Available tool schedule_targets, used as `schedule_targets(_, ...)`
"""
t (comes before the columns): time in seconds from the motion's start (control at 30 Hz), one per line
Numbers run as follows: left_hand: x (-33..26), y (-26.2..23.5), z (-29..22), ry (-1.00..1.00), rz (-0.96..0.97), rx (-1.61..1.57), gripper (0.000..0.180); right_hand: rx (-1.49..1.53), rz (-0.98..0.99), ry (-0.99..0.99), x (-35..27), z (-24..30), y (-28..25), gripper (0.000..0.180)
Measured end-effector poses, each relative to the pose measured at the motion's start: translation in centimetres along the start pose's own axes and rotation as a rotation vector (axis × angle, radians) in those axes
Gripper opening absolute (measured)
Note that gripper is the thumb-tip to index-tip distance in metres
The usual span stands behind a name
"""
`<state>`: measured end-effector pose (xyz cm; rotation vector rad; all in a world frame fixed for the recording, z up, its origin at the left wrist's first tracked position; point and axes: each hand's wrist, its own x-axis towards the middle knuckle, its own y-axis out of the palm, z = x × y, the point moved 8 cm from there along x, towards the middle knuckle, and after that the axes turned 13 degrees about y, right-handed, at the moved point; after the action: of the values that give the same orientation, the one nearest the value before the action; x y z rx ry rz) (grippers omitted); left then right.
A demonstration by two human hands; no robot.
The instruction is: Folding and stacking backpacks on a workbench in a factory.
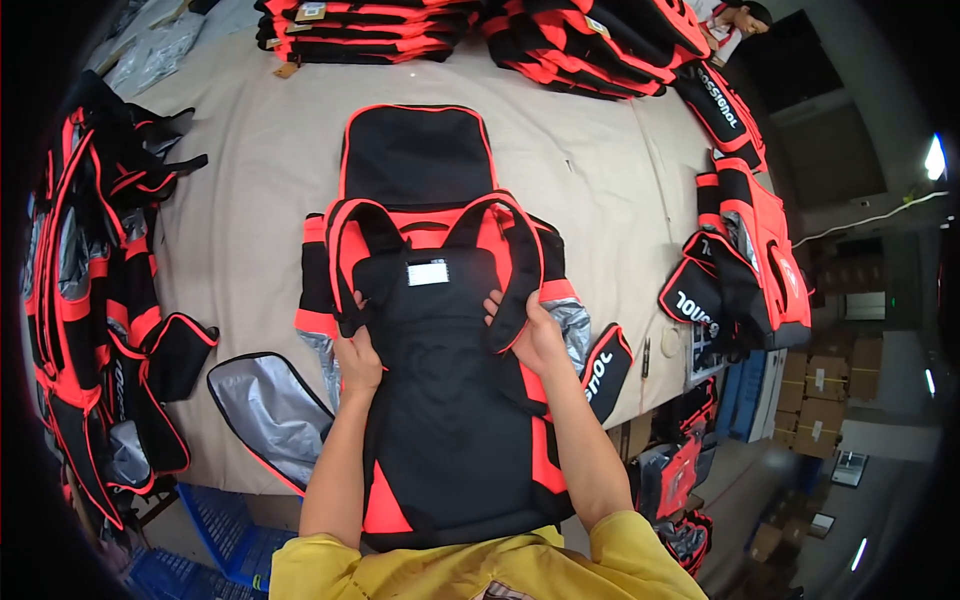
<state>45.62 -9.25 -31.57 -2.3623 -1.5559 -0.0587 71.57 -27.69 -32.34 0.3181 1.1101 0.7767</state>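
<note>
A large black and neon-red backpack (450, 420) lies before me with its back panel facing up and its bottom end against my yellow shirt. Its lid flap (418, 155) is spread out flat on the far side. A white label (428, 272) sits high on the panel, between the two padded shoulder straps. My left hand (357, 358) is closed on the lower part of the left strap. On the other side, my right hand (530, 335) has its fingers wrapped round the right shoulder strap (520, 290). A silver-lined side flap (265, 405) hangs open at the left.
Stacked backpacks (370, 30) stand along the far edge of the cloth-covered table (240, 200). More bags (90, 300) crowd the left side, and another backpack (760, 255) lies at the right. A person (735, 25) is at the far right. Blue crates (215, 530) stand below the table.
</note>
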Motion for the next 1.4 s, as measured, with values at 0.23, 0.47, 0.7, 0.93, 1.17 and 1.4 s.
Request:
schedule_targets(0.23, -1.2, -2.4, 2.1, 0.152, 0.066, 0.174, 0.052, -0.291, -0.177, -0.144, -8.4, 5.8, -4.4, 0.047)
schedule_targets(0.47, -3.9, -1.0, 7.7, -0.05, 0.261, 0.635, 0.04, -0.928, -1.414, -0.468, -18.9, 12.7, -34.4, 0.043)
schedule_targets(0.7, -1.2, -1.8, 0.3, 0.06, -0.017, 0.012, 0.057, -0.385, -1.106, -0.567, -18.3, 12.4, -30.8, 0.027)
schedule_targets(0.93, -0.4, -1.4, -0.2, 0.102, -0.035, -0.04, 0.055, -1.47, -0.481, -0.756, -10.6, 9.6, 12.4, 0.032)
schedule_targets(1.17, -0.3, -1.5, 0.0, 0.096, -0.03, -0.022, 0.049, -2.03, -0.45, -1.015, 2.7, 2.7, 17.1, 0.031)
schedule_targets(1.4, -0.7, -1.5, 0.8, 0.073, -0.033, -0.052, 0.059, -2.147, -0.457, -1.051, 4.6, 2.4, 15.9, 0.023)
